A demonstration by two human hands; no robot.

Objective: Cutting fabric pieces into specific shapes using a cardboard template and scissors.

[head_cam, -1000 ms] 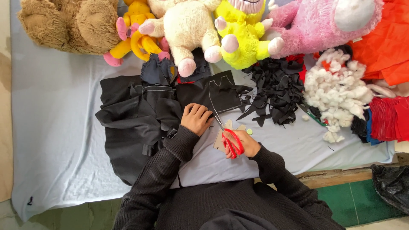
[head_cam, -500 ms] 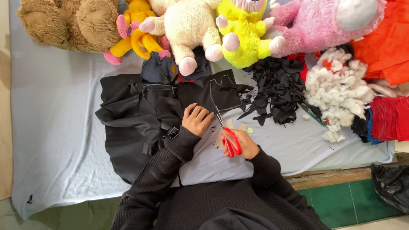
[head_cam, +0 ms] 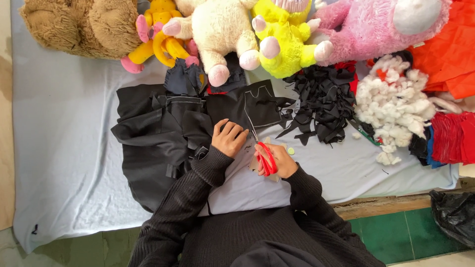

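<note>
Head view shows the person's two arms in dark ribbed sleeves reaching onto a pale grey sheet (head_cam: pixel 74 148). The right hand (head_cam: pixel 274 159) is closed around the red handles of scissors (head_cam: pixel 262 151), whose blades point up and away into the black cloth (head_cam: pixel 198 118); how far the blades stand apart cannot be told. The left hand (head_cam: pixel 228 137), just left of the scissors, lies with fingers curled and pressed flat on the same cloth, holding it down. The cloth carries white chalk outlines above the scissors and spreads left of them in crumpled folds. Right of the scissors, a small pale disc (head_cam: pixel 291 151) sits on the sheet, then a heap of black scraps (head_cam: pixel 321 106), and further right a mound of white stuffing (head_cam: pixel 396 104) and folded red fabric (head_cam: pixel 452 138). Above the scissors, along the sheet's far edge, lies a row of plush toys: brown (head_cam: pixel 79 27), yellow-and-pink (head_cam: pixel 158 42), cream (head_cam: pixel 217 29), bright yellow (head_cam: pixel 284 39) and pink (head_cam: pixel 376 27)
</note>
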